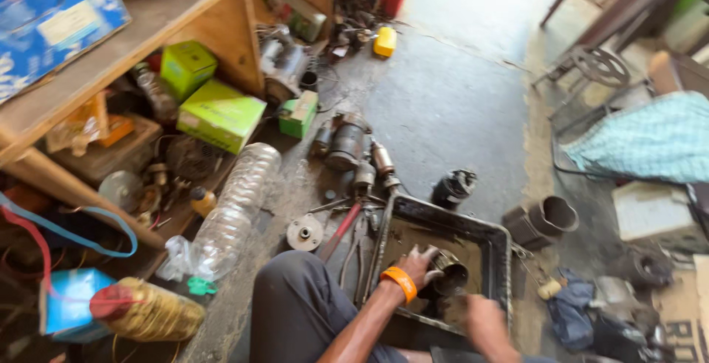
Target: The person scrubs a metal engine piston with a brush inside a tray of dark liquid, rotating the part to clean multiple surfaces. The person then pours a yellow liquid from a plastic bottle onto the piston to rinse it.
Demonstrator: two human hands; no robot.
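The concrete floor (443, 104) took up most of the view, littered with parts, and a wooden shelf (185, 8) with green boxes (220, 114) stood along one side. Near the person's knee (295, 311) sat a black metal tray (496, 239), grimy inside, and two clear plastic bottles (236, 208) lay just beside the shelf. A starter motor (346, 144) rested on the floor beyond the tray, with a red-handled tool (341, 230) touching the tray's near corner. Inside the tray was the metal housing (447, 273), a dark round cylinder; it looked heavy, stiff and probably greasy, so likely slippery, and best taken around its rim or outer wall with a full wrap. The left hand (421, 265), with an orange wristband (399, 282), had its fingers curled around the housing's side, holding it steady. The right hand (476, 317) lay low against the housing; it was blurred, so whether its fingers were closed on anything could not be told.
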